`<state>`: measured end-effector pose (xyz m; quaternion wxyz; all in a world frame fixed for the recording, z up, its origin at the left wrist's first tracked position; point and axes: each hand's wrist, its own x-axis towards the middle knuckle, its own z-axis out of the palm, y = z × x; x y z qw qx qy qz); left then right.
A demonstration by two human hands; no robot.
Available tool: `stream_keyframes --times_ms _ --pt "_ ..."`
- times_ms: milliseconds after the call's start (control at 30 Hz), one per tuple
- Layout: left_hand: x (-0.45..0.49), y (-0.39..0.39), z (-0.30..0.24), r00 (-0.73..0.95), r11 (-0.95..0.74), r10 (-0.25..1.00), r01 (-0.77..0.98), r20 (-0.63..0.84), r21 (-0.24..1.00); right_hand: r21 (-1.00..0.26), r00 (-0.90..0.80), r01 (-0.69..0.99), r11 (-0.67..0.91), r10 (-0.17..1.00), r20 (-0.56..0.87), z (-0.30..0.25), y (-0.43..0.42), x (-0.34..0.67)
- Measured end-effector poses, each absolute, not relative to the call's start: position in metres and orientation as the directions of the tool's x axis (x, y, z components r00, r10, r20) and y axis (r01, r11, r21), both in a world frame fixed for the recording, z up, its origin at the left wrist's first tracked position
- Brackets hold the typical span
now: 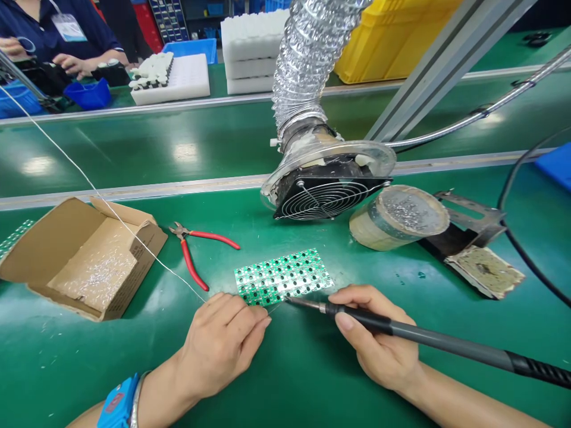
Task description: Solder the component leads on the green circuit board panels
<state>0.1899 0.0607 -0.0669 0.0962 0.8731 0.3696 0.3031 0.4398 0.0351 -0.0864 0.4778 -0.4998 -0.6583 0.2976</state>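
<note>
A green circuit board panel (307, 268) with rows of black round parts lies flat on the green bench. My right hand (383, 339) grips a soldering iron (435, 337) like a pen, its tip at the panel's near edge. Fingers pinched, my left hand (225, 339) holds a thin solder wire (84, 176) that comes in from the upper left. A short end of the wire reaches from the fingertips towards the iron's tip; whether they touch I cannot tell. A blue wrist strap (118, 404) is on my left wrist.
Red-handled cutters (190, 258) and a cardboard box (127, 285) with wire clippings stand left. A fume fan (325, 199) on a foil duct hangs behind the panel. Right are a round tub (397, 217) and an iron stand (477, 238). Another person (84, 35) works across the bench.
</note>
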Motion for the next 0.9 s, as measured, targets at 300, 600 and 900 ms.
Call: stream_keyframes --times_ms 300,600,900 --pt "0.1913 0.0625 -0.0684 0.551 -0.715 0.696 0.588 0.460 0.378 -0.880 -0.050 0.345 0.327 0.942 0.331 -0.0866 0.0328 0.4410" --pt "0.1880 0.0581 -0.0682 0.557 -0.715 0.696 0.594 0.453 0.368 -0.849 -0.097 0.407 0.337 0.940 0.327 -0.0852 0.0345 0.4400" --pt "0.1907 0.0622 -0.0722 0.563 -0.712 0.699 0.605 0.441 0.356 -0.860 -0.099 0.385 0.336 0.941 0.324 -0.0817 0.0352 0.4391"
